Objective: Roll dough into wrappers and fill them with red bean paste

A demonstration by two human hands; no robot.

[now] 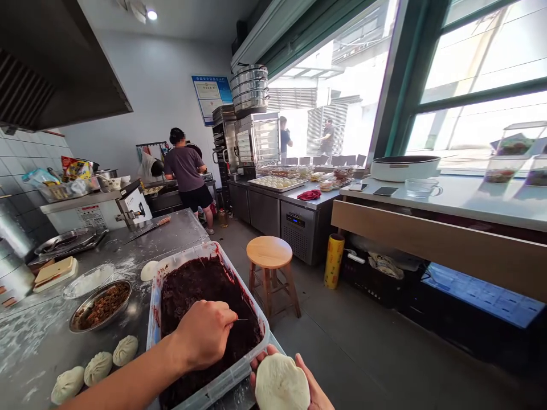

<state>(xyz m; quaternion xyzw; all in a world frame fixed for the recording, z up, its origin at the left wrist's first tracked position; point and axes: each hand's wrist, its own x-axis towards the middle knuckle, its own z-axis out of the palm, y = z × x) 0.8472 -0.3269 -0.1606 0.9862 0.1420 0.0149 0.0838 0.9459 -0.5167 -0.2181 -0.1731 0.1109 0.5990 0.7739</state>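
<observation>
My left hand [204, 333] reaches into a clear plastic tub [254, 310] of dark red paste [192, 285]. Its fingers are closed round a thin stick whose tip pokes out to the right, over the paste. At the bottom edge, my right hand [314, 390] lies palm up beside the tub's near corner. It cups a flat round of white dough [281, 382]. Three pleated filled buns [98, 368] lie on the floury steel table [179, 228], left of my forearm.
A metal bowl of brown mince [101, 306], a bowl of flour [88, 280] and a dough lump [149, 270] sit behind the buns. A wooden stool [270, 253] stands right of the table. A person [188, 173] works at the far counter, back turned. Two more people stand outside the window.
</observation>
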